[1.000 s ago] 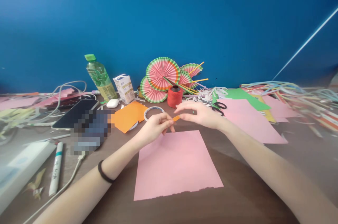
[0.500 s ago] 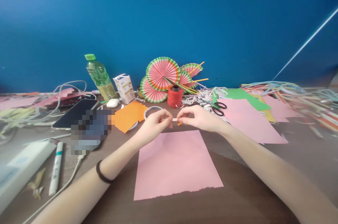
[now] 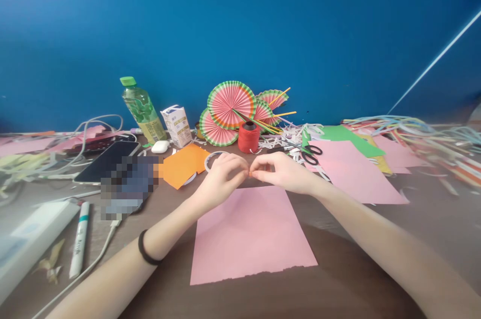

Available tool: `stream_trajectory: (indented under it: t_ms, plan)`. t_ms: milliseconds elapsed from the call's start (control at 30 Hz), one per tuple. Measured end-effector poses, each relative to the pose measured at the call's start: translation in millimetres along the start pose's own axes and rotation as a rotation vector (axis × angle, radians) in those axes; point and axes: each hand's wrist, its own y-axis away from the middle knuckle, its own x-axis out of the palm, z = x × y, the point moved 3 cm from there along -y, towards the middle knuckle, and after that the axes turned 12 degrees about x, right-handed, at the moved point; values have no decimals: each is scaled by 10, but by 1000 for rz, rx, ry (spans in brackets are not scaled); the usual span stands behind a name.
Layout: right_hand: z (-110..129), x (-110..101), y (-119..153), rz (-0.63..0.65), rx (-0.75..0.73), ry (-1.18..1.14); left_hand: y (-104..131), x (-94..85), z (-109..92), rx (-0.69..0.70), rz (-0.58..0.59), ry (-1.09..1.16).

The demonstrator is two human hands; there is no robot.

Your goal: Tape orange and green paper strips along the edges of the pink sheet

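My left hand (image 3: 226,175) and my right hand (image 3: 277,171) meet at the fingertips above the far edge of a pink paper sheet (image 3: 251,239). Each is closed in a pinch of thumb and fingers. The small pale strip that showed between them half a second ago is now hidden by the fingers. Lying on the table, the pink sheet has a ragged, torn near edge. Just behind my left hand is a white tape roll (image 3: 208,163), partly covered. A red spool of thread (image 3: 248,139) stands beyond the fingertips.
Pleated watermelon-coloured paper fans (image 3: 231,104) lean on the blue wall. Black-handled scissors (image 3: 311,154) lie beside more pink paper (image 3: 356,171) at the right. Orange paper (image 3: 184,165), a green-capped bottle (image 3: 141,111), a small carton (image 3: 176,126), a phone (image 3: 107,163) and a marker (image 3: 79,240) occupy the left.
My hands have come together, closing the small gap between their fingertips. The pale strip seen in that gap is now covered. The pink sheet has stayed in place.
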Motion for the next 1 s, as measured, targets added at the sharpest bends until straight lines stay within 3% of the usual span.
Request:
stream_trajectory:
  t_ms: [200,467,700,1000]
  plan:
    - [5,-16,1,-28,0,29,18,7,15,-76,-12,95]
    - [-25,-53,3,-38,-8,77,31,-2,68,-125,-49,63]
    - [-109,-261,-43,-306,38,-136,90,-45,384,-378,-219,143]
    - [-73,-196,-47,-259,-31,-335,88,-24,386,-312,-184,10]
